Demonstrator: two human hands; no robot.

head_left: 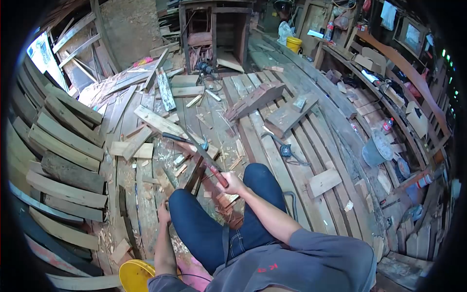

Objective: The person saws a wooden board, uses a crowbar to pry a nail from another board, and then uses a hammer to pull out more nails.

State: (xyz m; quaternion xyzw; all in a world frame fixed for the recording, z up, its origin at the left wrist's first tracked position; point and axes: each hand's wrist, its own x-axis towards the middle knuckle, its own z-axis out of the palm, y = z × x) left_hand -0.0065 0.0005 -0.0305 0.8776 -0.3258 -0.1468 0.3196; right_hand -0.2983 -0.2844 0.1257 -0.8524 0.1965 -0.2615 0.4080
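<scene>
My right hand (234,185) is wrapped round the reddish-brown handle of a long tool (210,164) with a dark, narrow far part. It points away from me, above my knees. Its far end overlaps a black curved bar (176,138) and a small blue-grey metal piece (204,145) in this view. Below, a reddish wooden piece (224,203) lies between my legs. My left hand (164,213) hangs low beside my left knee, which partly hides its fingers. A pale board (158,118) stretches across the floor ahead.
Curved planks (68,190) are stacked along the left. Wooden blocks (291,116) rest on the slatted floor, with a dark strapped object (286,151) nearby. A yellow bucket (132,276) stands by my left side. A grey bucket (377,150) and cluttered shelf are at right.
</scene>
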